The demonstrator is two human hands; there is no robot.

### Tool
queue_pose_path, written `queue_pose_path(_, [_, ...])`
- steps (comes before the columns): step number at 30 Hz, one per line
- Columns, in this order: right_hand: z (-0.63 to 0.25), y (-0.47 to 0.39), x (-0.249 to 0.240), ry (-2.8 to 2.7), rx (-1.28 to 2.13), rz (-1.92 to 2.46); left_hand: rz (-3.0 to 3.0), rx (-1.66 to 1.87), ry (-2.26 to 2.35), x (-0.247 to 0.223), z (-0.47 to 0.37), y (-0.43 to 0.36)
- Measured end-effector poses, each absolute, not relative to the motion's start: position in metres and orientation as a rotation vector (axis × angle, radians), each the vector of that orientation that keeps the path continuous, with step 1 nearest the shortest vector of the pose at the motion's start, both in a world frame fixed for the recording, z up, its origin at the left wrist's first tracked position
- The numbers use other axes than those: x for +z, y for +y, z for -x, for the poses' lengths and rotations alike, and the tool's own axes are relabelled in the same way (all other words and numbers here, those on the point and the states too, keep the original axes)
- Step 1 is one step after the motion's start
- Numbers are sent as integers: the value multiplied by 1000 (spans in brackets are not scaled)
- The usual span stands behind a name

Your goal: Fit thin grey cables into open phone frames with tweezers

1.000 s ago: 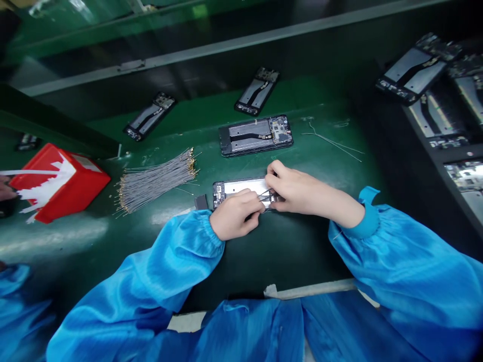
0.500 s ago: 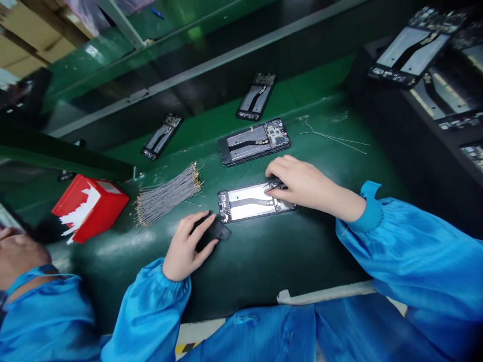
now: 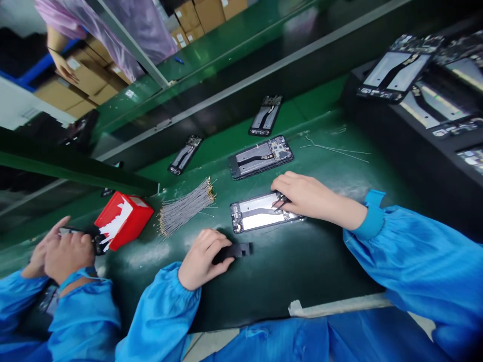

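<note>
An opened phone [image 3: 260, 217] lies on the green mat with its silvery inside, ribbon cable and circuit board facing up. Over its right end is my right hand [image 3: 302, 193], its fingers closed on dark tweezers [image 3: 281, 202] whose tips are near the ribbon cable; the fingers hide part of the board. To the lower left, my left hand [image 3: 206, 257] grips a small flat black plastic piece [image 3: 241, 250] just below the phone, between thumb and fingers. Behind the phone sits another opened phone [image 3: 260, 157], seemingly stacked on a second one.
A bundle of thin grey cables [image 3: 186, 207] lies left of the phone, beside a red bin [image 3: 130, 221]. Two loose wires [image 3: 335, 150] rest at the right. Further back are two phones [image 3: 266, 115]. A black tray [image 3: 381, 120] bears several more. A co-worker's hands [image 3: 66, 251] work at far left.
My left hand has closed on the black piece and lifted or turned it. My right hand stays over the phone's right end. The view has shifted, showing more of the co-worker's hands.
</note>
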State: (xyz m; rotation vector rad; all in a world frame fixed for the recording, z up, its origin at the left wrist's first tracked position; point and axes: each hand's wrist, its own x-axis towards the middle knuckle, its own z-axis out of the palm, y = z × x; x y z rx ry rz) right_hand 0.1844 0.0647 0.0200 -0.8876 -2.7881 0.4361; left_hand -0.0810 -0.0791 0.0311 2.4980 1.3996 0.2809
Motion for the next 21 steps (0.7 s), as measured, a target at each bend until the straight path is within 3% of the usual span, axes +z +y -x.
queue_pose_path(4, [-186, 64, 21, -2752, 434, 914, -2484, 488, 1547, 26, 56, -56])
queue_pose_path(14, [-221, 58, 39, -2581, 473, 1031, -2663, 213, 1321, 4, 38, -16])
queue_pose_path(21, [-230, 55, 46, -2530, 453, 1060, -2814, 292, 1311, 31, 47, 21])
